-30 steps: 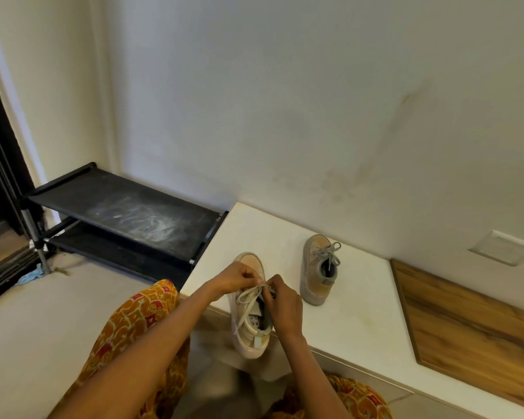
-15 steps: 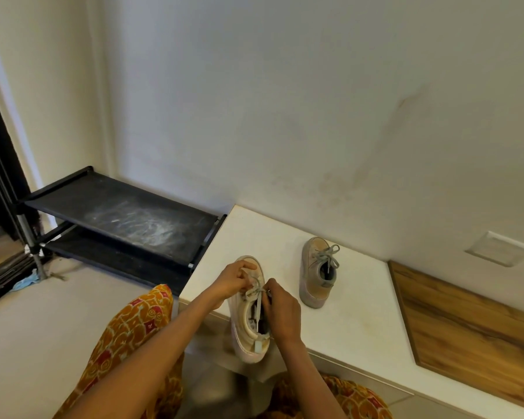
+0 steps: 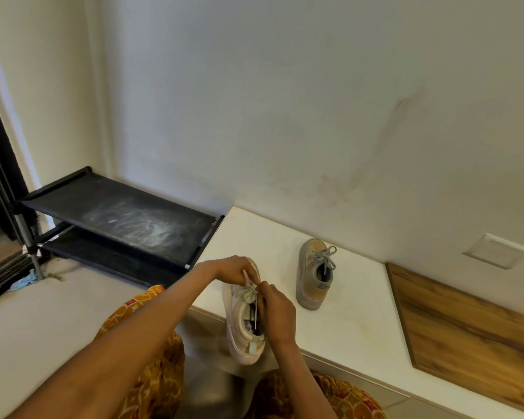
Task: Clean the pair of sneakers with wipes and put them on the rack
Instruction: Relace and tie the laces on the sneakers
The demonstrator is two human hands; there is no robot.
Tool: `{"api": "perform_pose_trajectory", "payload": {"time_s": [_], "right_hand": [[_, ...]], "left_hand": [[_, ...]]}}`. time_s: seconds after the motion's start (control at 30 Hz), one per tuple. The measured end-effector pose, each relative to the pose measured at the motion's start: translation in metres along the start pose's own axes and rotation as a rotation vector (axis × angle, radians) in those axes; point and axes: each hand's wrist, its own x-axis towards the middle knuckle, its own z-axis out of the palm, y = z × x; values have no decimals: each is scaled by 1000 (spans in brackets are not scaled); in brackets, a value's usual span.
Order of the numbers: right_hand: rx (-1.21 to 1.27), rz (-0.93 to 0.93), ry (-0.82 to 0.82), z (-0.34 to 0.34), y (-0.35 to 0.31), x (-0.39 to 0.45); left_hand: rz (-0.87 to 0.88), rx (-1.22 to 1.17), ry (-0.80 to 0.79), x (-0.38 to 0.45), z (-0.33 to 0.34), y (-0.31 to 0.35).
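Observation:
A pale sneaker (image 3: 239, 325) lies at the front edge of the white bench (image 3: 354, 322), its heel hanging over the edge. My left hand (image 3: 230, 269) pinches its lace (image 3: 250, 293) above the toe end. My right hand (image 3: 277, 309) pinches the lace too, beside the shoe's opening. The second sneaker (image 3: 313, 278), tan with a grey lace tied in a bow, stands farther back on the bench, apart from both hands. The black two-shelf shoe rack (image 3: 118, 219) stands on the floor to the left, its top shelf dusty. No wipes are in view.
A wooden panel (image 3: 466, 334) covers the bench's right part. The wall runs right behind bench and rack, with a white plate (image 3: 496, 251) on it. A blue scrap (image 3: 25, 281) lies on the floor by the rack's leg. My knees in orange patterned cloth (image 3: 152, 358) are below the bench.
Both hands have stayed on the near sneaker's lace, working it closer together over the tongue. The shoe has tipped slightly onto its side. The far sneaker has not moved.

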Motion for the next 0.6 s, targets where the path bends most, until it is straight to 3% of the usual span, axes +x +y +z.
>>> {"api": "perform_pose_trajectory", "payload": {"time_s": [0.23, 0.33, 0.6], "right_hand": [[50, 10, 34, 0, -1, -2], [29, 7, 28, 0, 0, -1], [2, -6, 53, -1, -1, -2]], "left_hand": [[-55, -138, -70, 3, -4, -4], [-44, -62, -86, 4, -5, -11], [-87, -160, 202, 8, 13, -13]]}}
